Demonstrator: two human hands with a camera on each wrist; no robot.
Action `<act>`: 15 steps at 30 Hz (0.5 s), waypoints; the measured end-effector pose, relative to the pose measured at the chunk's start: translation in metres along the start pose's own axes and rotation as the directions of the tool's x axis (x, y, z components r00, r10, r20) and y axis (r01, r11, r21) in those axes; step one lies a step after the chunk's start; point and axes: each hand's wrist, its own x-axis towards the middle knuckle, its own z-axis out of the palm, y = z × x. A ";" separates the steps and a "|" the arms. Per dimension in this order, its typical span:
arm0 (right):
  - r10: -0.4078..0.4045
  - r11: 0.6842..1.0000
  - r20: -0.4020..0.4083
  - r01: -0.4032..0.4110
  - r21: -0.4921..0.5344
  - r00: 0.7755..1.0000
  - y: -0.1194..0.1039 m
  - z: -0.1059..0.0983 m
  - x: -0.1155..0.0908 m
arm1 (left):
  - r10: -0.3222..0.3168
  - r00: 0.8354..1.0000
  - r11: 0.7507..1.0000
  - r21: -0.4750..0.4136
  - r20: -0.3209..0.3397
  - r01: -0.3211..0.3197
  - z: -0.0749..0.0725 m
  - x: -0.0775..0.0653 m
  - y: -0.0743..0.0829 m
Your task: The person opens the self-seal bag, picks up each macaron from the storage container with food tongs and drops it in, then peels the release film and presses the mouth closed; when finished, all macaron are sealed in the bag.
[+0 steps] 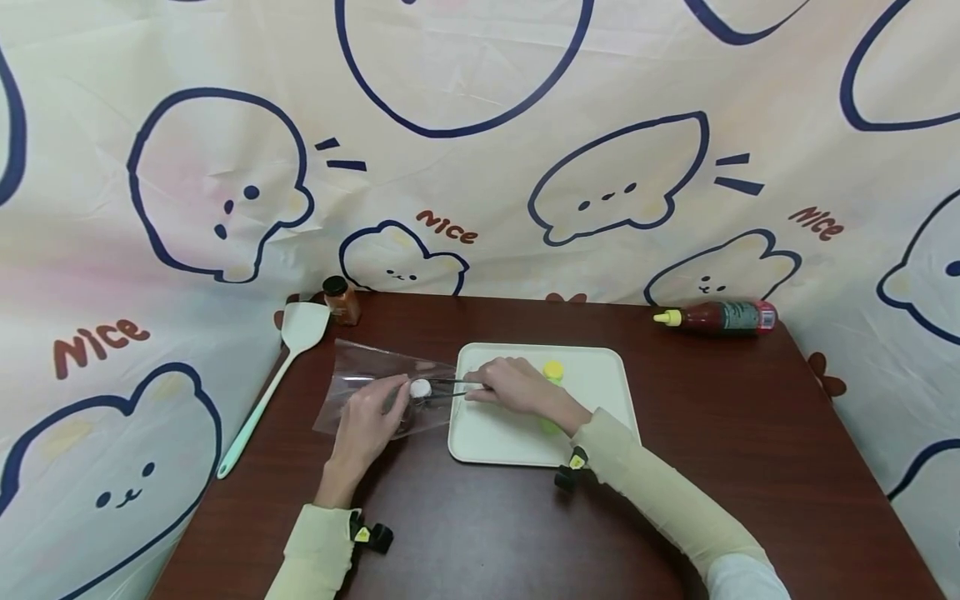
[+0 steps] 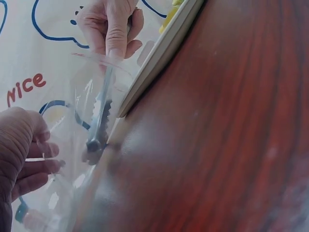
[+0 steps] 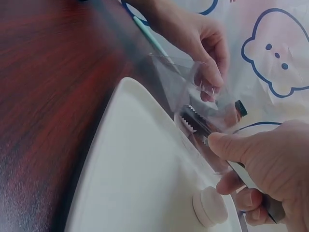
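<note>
Both grips pinch: right grip, tongs pointing nine o'clock toward the white disc; left grip, nearer it, the bag.

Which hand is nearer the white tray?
Right. The right hand is over the tray, holding tongs; the left hand is beyond its left edge, at the clear bag.

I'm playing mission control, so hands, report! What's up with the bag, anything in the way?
Left hand holds clear bag. Right hand grips tongs, ends inside bag, at white round piece. Tray close by; nothing visibly blocking.
</note>
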 end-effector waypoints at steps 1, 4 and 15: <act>0.000 1.000 0.003 0.000 0.004 1.000 -0.001 0.000 0.001 | -0.003 1.000 1.000 -0.002 0.000 0.003 0.000 0.000 0.000; -0.013 1.000 0.012 0.012 0.024 1.000 -0.004 0.000 0.004 | -0.003 1.000 1.000 -0.022 0.002 0.003 0.001 -0.001 0.001; -0.076 0.996 0.005 0.076 0.052 0.997 -0.014 0.006 0.018 | 0.037 0.999 0.999 -0.002 -0.034 -0.037 0.003 0.000 0.001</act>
